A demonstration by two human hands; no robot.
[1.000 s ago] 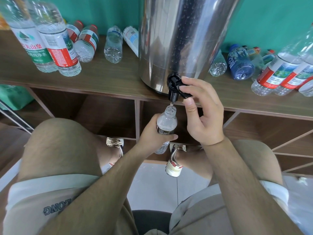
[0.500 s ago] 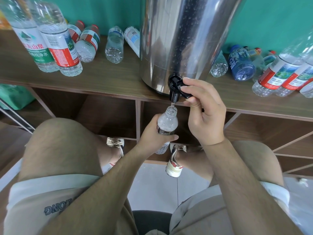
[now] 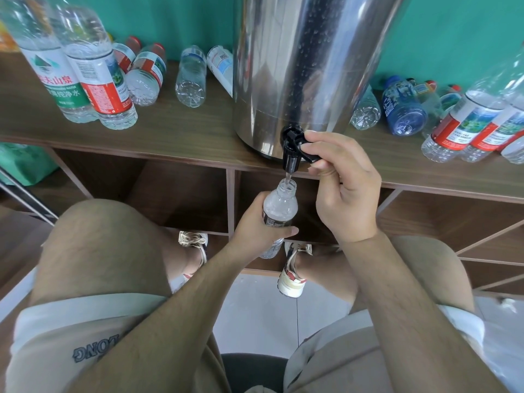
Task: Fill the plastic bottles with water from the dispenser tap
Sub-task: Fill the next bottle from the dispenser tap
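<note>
While my right hand (image 3: pixel 344 191) pinches the black lever of the tap (image 3: pixel 293 150) between thumb and forefinger, water runs into the open neck of the bottle (image 3: pixel 279 207) just beneath the spout. My left hand (image 3: pixel 259 228) wraps its curled fingers around that bottle's middle, holding it upright below the shelf (image 3: pixel 175 131) where the steel dispenser (image 3: pixel 306 69) stands.

The wall (image 3: pixel 453 38) across the top is teal. The dispenser (image 3: pixel 306 66) is shiny silver, its tap (image 3: pixel 292 148) black. The shelf (image 3: pixel 184 137) shows brown wood grain. Upper-left bottles (image 3: pixel 93 78) are clear with red, white and green labels; a bottle (image 3: pixel 402 109) at right is blue. The shorts (image 3: pixel 99 245) are khaki.
</note>
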